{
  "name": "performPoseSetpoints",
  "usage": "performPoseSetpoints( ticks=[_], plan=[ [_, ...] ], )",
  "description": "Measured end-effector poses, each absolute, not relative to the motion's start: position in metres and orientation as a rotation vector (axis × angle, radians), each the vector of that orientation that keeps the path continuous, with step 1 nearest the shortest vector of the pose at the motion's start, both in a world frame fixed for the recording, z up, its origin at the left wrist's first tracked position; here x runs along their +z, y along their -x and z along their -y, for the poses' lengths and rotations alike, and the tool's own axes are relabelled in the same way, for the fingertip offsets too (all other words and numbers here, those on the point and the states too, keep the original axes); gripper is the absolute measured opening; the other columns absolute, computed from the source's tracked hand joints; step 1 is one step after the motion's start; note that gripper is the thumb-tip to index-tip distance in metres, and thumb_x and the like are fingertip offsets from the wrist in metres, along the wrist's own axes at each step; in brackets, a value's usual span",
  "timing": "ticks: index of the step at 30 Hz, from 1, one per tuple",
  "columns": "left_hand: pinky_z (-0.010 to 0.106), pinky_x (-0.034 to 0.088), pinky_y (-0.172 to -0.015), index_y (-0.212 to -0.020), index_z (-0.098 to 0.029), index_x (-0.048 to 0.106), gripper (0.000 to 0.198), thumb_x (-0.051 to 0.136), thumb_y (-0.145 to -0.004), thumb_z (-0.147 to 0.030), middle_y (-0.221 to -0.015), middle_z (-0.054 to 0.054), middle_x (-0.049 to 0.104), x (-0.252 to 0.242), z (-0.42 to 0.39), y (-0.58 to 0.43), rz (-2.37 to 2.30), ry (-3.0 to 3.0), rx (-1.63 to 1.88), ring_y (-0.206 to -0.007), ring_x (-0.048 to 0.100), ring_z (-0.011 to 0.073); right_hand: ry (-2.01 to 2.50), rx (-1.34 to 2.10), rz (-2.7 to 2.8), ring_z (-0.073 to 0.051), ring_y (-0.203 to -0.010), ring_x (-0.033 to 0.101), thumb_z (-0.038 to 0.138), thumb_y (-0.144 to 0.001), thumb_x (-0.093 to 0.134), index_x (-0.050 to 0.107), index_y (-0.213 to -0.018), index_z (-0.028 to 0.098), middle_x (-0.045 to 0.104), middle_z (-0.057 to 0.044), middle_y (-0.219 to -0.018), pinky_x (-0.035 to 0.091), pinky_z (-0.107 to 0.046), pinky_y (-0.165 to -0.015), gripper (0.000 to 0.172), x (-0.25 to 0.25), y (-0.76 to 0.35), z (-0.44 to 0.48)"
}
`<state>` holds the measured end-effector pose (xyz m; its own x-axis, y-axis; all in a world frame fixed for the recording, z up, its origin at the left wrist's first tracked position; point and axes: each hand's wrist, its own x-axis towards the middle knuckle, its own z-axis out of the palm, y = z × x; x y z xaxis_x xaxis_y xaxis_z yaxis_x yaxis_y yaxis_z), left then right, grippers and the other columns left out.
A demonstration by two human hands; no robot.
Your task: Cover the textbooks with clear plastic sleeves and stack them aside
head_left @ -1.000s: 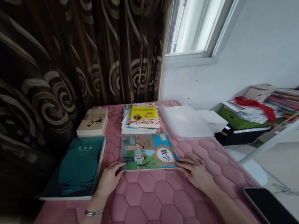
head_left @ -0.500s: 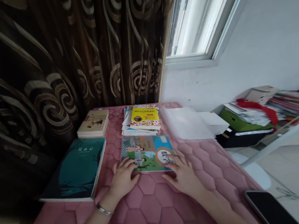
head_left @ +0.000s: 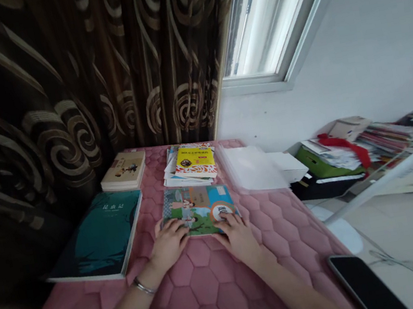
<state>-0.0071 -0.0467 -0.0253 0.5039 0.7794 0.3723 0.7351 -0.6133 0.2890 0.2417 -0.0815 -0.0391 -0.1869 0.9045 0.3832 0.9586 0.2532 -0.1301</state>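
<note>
A colourful picture-cover book (head_left: 197, 206) lies flat on the pink quilted table (head_left: 213, 290), a little beyond its middle. My left hand (head_left: 169, 242) rests palm down on the book's near left corner, fingers spread flat. My right hand (head_left: 237, 235) lies flat on the near right part of the cover, over its round white mark. Neither hand grips anything. A silver bracelet sits on my left wrist.
A large dark teal book (head_left: 101, 235) lies at the left. Behind are a small beige book stack (head_left: 124, 171), a pile topped by a yellow book (head_left: 191, 163) and clear plastic sheets (head_left: 250, 168). A black phone (head_left: 365, 286) lies right; cluttered papers (head_left: 348, 149) beyond.
Both hands slid from the book's near outer corners inward onto its cover. The right hand moved left over the round mark. The book has barely shifted.
</note>
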Motion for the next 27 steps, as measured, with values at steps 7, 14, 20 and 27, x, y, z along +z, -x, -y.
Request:
performPoseSetpoints(
  ticks=[7,14,20,27],
  plan=[
    [0.052,0.033,-0.107,-0.102,-0.029,0.073,0.02,0.063,-0.086,-0.022,-0.117,0.006,0.07,-0.028,0.044,0.055,-1.479,-2.658,0.746,-0.11,0.062,0.0269,1.844,-0.351,2.066,-0.03,-0.11,0.057,0.048,-0.091,0.054,0.068,-0.111,0.027,0.065,-0.011,-0.123,0.042,-0.047,-0.089,0.032,-0.049,-0.3,0.099],
    [0.05,0.039,-0.098,-0.103,-0.029,0.073,0.02,0.065,-0.085,-0.027,-0.111,0.007,0.072,-0.03,0.043,0.062,-1.58,-2.649,0.711,-0.103,0.065,0.0273,1.696,-0.161,2.057,-0.025,-0.107,0.063,0.036,-0.097,0.042,0.071,-0.109,0.027,0.072,-0.007,-0.111,0.042,-0.045,-0.091,0.033,-0.061,-0.321,0.098],
    [0.049,0.036,-0.1,-0.105,-0.03,0.072,0.023,0.061,-0.087,-0.022,-0.109,0.003,0.074,-0.03,0.042,0.067,-1.544,-2.652,0.705,-0.103,0.064,0.026,1.641,-0.108,2.046,-0.024,-0.106,0.064,0.031,-0.096,0.042,0.073,-0.104,0.026,0.073,-0.005,-0.109,0.043,-0.043,-0.092,0.033,-0.066,-0.325,0.096],
    [0.051,0.035,-0.101,-0.105,-0.03,0.072,0.026,0.059,-0.087,-0.017,-0.108,0.003,0.074,-0.027,0.044,0.067,-1.562,-2.775,0.582,-0.1,0.064,0.0252,1.734,-0.072,2.083,-0.023,-0.106,0.063,0.027,-0.094,0.044,0.074,-0.106,0.029,0.073,-0.005,-0.111,0.043,-0.043,-0.092,0.032,-0.058,-0.323,0.098]
  ],
)
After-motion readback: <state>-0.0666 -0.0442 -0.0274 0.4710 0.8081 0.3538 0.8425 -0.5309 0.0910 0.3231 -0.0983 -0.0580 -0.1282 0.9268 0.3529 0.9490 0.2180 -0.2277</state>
